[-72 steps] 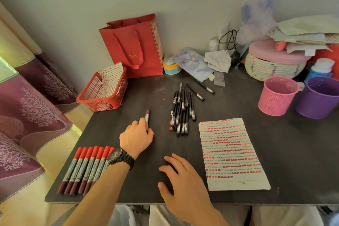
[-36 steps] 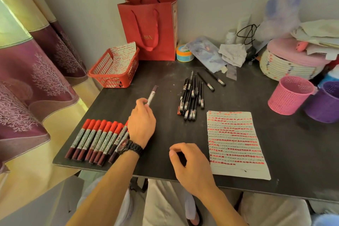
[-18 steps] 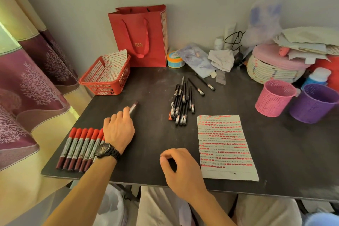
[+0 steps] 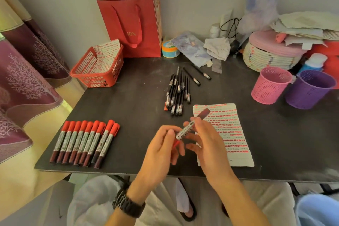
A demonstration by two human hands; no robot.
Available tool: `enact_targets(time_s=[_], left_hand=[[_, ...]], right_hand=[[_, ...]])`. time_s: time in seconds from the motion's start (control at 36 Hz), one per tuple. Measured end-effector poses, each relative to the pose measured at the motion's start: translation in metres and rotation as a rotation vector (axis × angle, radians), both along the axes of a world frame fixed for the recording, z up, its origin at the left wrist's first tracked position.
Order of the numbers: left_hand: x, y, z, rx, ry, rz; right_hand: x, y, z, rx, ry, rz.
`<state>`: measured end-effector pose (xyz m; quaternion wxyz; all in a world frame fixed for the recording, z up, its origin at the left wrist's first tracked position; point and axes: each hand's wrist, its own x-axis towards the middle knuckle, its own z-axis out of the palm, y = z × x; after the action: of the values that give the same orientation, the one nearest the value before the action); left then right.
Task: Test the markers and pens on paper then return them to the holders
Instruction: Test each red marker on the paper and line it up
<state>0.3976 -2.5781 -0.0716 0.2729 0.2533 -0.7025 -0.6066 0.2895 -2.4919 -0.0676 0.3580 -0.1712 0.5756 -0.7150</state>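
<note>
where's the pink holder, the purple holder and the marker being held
pink holder [image 4: 267, 90], head view, on its front wall
purple holder [image 4: 308, 95], head view, on its front wall
held marker [image 4: 187, 128], head view, on its labelled barrel

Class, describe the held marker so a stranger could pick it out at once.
Find the dark table and the paper striped with red marks near its front edge. Beside that paper, the left hand and right hand hold one marker between them. It alone is lifted and tilted; the other markers lie in a row.
</note>
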Motion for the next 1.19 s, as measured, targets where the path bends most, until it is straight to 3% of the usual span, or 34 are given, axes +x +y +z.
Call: enact_targets(time_s=[0.11, 0.22, 0.42, 0.53, 0.72, 0.81, 0.89, 0.97, 1.06, 1.19], left_hand=[[-0.006, 0.036, -0.011, 0.107, -0.088, -0.074], [-0.01, 0.057, -0.02, 0.008, -0.219, -0.064], [-0.02, 0.083, -0.023, -0.381, -0.428, 0.055], [-0.019, 0.094, -0.026, -0.572, -0.425, 0.089], [-0.005, 0.109, -0.027, -0.585, -0.478, 0.014], [0.005, 0.099, -0.026, -0.299, -0.542, -0.082], [0.031, 0.071, -0.034, -0.074, -0.598, -0.006], [0.042, 0.055, -0.035, -0.094, -0.446, 0.121], [0.024, 0.056, -0.028, -0.125, -0.291, 0.103], [-0.026, 0.047, -0.022, -0.493, -0.338, 0.078]], right_hand=[[-0.008, 0.027, -0.001, 0.025, 0.02, -0.121], [-0.004, 0.052, -0.008, 0.008, -0.03, -0.21], [0.007, 0.077, -0.002, -0.37, -0.601, -0.217], [0.008, 0.084, -0.002, -0.388, -0.722, -0.328], [0.006, 0.091, -0.003, -0.314, -0.686, -0.233], [-0.011, 0.101, 0.001, -0.402, -0.594, -0.141], [-0.063, 0.125, 0.013, -0.516, -0.453, -0.184], [-0.093, 0.13, 0.015, -0.479, -0.44, -0.209], [-0.089, 0.113, 0.007, -0.329, -0.454, -0.201], [-0.082, 0.097, -0.003, -0.051, -0.278, -0.158]])
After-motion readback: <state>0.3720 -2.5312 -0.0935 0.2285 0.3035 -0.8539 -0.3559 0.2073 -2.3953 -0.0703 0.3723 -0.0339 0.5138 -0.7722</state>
